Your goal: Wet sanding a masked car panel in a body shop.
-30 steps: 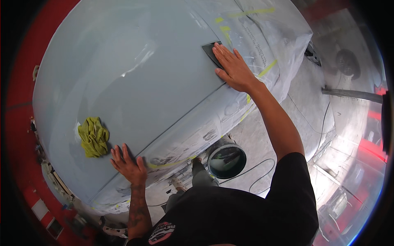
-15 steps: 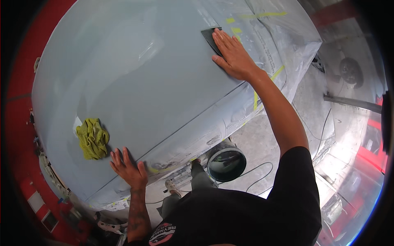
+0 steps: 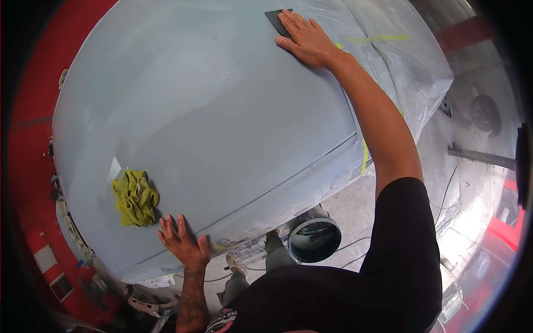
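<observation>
My right grip (image 3: 308, 41), flat with fingers extended, covers part of a thin dark-grey flexible sheet (image 3: 275, 20) on the smooth grey curved panel (image 3: 233, 139), the sheet showing leftward, its left edge slanting thumbward, well apart from my spread left grip (image 3: 187, 248).

"Is there any lettering on the clothing?"

"Yes, the black shirt (image 3: 333, 294) bears an emblem (image 3: 223, 321) with white letters and a reddish shape, partly cut off by the lower edge of the view."

"And around the grey panel (image 3: 222, 155)?"

"The translucent masking film (image 3: 427, 72) at its right has dark print, too faint to read. A pale sheet (image 3: 159, 281) by its lower left corner shows marks, too small to read."
</observation>
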Available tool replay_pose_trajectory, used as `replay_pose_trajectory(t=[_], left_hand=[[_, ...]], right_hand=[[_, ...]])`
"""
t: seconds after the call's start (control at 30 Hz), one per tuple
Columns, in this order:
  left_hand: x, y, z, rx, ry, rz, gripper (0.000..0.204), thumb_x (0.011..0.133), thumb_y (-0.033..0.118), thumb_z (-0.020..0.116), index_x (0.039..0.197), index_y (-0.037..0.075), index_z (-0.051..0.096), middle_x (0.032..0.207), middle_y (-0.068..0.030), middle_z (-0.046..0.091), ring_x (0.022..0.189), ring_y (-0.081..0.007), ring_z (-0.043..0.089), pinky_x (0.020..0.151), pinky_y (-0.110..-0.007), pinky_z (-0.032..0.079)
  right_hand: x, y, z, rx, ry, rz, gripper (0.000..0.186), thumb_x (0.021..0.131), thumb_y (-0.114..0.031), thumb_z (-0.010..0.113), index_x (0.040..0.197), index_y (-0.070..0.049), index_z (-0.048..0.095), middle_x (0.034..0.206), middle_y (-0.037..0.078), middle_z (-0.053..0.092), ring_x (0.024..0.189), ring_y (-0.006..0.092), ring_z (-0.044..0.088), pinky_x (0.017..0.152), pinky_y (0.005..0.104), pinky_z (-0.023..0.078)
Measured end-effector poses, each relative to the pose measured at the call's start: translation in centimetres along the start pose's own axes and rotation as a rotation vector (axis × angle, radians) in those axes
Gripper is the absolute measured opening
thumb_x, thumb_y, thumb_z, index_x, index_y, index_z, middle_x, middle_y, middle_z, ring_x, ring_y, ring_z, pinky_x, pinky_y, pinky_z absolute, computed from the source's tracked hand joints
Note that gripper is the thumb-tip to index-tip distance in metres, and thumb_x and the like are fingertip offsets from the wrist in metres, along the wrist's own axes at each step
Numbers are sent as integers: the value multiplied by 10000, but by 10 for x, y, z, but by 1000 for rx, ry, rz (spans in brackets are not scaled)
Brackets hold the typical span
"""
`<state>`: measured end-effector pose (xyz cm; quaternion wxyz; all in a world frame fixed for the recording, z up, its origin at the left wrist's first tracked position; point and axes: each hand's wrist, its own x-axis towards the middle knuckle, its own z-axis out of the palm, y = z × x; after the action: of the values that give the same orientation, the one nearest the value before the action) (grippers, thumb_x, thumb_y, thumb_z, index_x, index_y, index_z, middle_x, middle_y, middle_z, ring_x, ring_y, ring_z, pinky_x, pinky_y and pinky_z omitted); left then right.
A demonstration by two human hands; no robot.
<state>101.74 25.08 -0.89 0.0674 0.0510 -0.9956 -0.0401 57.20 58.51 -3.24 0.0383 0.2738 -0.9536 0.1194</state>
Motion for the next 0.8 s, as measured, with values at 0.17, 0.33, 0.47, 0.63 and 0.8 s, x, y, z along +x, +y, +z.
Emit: replay_pose_trajectory(t=[0.17, 0.33, 0.47, 0.63, 0.8], left_hand=[[-7, -11, -8, 27, -21, -32, 674, 963, 536, 382, 1453, 72, 389, 1521, -194, 305, 1439, -429, 229, 1136, -631, 107], [-9, -10, -4, 40, -22, -20, 695, 958, 564, 370, 1445, 68, 393, 1516, -195, 307, 1439, -434, 224, 1135, -636, 103], [-7, -6, -3, 30, -23, 2, 695, 958, 556, 372, 1440, 55, 394, 1503, -207, 314, 1431, -448, 233, 1136, -631, 106], [-8, -8, -5, 20, -41, -12, 684, 956, 530, 384, 1437, 44, 397, 1505, -214, 308, 1427, -451, 235, 1135, -630, 104], [-5, -6, -5, 6, -21, -27, 693, 920, 551, 474, 1426, 80, 427, 1489, -200, 331, 1420, -449, 246, 1130, -644, 107]], right_hand=[[-61, -20, -2, 69, -50, -62, 718, 1004, -538, 341, 1548, -92, 196, 1609, 102, 191, 1490, 254, 156, 1210, 446, 132], [-77, -16, -13, 73, -78, -70, 695, 1011, -526, 331, 1549, -105, 201, 1609, 102, 193, 1487, 262, 164, 1209, 442, 132], [26, 2, 2, 43, -27, -34, 684, 1016, -528, 305, 1549, -112, 205, 1614, 85, 186, 1490, 256, 155, 1208, 452, 133], [117, -33, -9, 56, -50, 91, 672, 1016, -491, 287, 1543, -81, 210, 1610, 136, 167, 1486, 298, 159, 1199, 482, 139], [44, -161, 15, 10, 36, 47, 646, 1028, -501, 263, 1547, -121, 217, 1625, 20, 171, 1494, 268, 140, 1178, 570, 126]])
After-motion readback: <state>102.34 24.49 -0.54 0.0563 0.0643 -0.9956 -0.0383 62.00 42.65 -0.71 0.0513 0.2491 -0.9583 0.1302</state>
